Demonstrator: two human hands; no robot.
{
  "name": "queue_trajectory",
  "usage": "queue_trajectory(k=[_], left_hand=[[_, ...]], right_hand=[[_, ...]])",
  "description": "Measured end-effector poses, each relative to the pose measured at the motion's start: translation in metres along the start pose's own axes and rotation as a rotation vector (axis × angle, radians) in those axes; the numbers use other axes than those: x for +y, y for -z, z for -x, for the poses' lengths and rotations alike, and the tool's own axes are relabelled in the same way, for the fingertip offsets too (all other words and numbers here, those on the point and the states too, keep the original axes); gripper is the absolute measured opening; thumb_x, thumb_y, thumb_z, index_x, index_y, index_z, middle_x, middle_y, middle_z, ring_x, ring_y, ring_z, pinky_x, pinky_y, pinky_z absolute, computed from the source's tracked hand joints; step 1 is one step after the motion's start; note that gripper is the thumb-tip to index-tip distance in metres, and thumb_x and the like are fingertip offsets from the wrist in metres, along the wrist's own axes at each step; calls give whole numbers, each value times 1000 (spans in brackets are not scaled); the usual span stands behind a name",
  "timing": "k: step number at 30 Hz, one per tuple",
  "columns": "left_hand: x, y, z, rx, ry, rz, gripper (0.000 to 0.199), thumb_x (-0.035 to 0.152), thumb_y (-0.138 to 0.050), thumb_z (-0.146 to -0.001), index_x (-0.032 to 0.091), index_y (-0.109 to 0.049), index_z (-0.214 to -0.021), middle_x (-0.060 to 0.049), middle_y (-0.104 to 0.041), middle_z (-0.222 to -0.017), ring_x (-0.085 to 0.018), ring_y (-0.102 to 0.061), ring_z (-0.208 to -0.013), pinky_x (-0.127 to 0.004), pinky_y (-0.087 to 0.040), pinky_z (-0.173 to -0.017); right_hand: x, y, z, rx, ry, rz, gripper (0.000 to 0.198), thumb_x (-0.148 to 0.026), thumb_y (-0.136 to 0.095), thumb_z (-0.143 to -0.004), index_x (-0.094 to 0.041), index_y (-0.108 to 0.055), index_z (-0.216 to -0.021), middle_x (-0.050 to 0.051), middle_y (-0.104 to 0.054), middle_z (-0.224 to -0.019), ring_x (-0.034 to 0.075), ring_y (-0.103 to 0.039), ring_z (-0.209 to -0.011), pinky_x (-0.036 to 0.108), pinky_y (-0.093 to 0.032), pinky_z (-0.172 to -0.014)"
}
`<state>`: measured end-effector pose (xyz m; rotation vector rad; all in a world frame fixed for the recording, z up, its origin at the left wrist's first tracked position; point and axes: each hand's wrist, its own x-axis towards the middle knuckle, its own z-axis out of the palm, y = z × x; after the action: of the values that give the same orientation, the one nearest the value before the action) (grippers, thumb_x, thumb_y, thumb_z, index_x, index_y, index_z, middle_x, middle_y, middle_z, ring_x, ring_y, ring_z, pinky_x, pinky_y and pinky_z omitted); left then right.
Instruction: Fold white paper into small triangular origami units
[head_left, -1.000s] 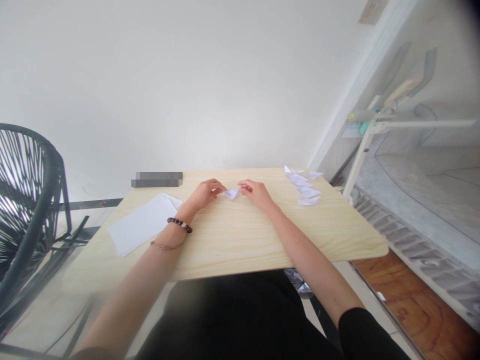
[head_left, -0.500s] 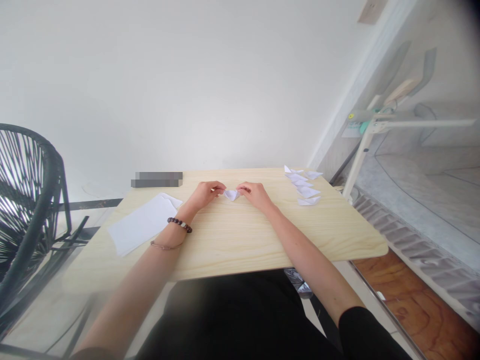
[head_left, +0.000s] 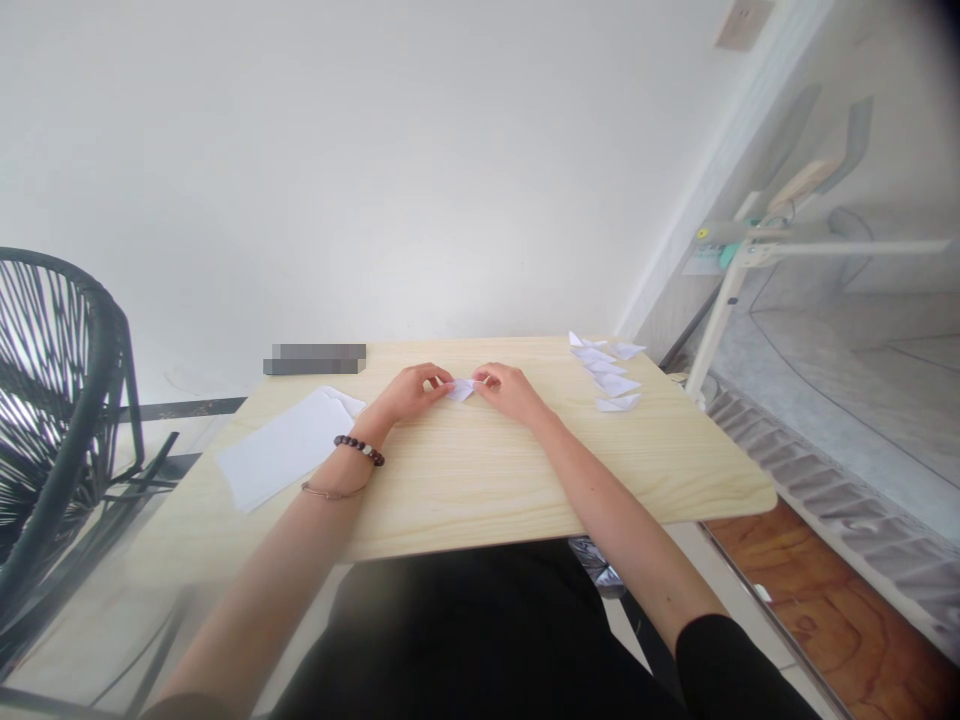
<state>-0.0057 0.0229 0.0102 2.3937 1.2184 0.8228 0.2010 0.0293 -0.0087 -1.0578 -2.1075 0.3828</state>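
Between my hands, above the middle of the wooden table [head_left: 465,480], is a small folded white paper [head_left: 461,389]. My left hand [head_left: 417,391] pinches its left end between thumb and fingers; a beaded bracelet and a thin cord circle that wrist. At the opposite end, my right hand [head_left: 508,388] grips the paper with thumb and forefinger. Several folded paper boats [head_left: 616,384] lie in a loose group on the table's right side. To the left of my left hand rests a stack of white paper sheets [head_left: 281,450].
A dark box-like object [head_left: 315,360], partly pixelated, sits at the table's back left edge against the wall. On the left stands a dark woven chair [head_left: 97,330]. A white metal frame [head_left: 724,320] and a grey-covered bed or couch [head_left: 862,400] are at the right.
The folded paper between my fingers has tilted and looks flatter, its lower point shifted slightly. Both hands have stayed nearly in place, with small finger movements.
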Motion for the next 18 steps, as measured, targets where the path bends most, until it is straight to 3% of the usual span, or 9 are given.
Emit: queue_trajectory(k=[10, 18], left_hand=[[-2, -2, -1, -39, -19, -19, 32, 42, -49, -72, 19, -61, -91, -4, -62, -89, -15, -56, -77, -24, -44, -67], [-10, -2, -3, -38, -25, -68, 25, 40, -58, -66, 19, -61, -78, -3, -62, -87, -15, -56, -74, -23, -42, -65]], right_hand=[[-11, 2, 2, -90, 46, 92, 17, -23, -51, -75, -18, -60, -88, 3, -58, -89, 11, -53, -77, 24, -38, -74], [-9, 1, 1, -116, 56, 173, 22, -28, -57, -72, -21, -58, -93, 2, -58, -93, 12, -51, -85, 23, -37, -73]])
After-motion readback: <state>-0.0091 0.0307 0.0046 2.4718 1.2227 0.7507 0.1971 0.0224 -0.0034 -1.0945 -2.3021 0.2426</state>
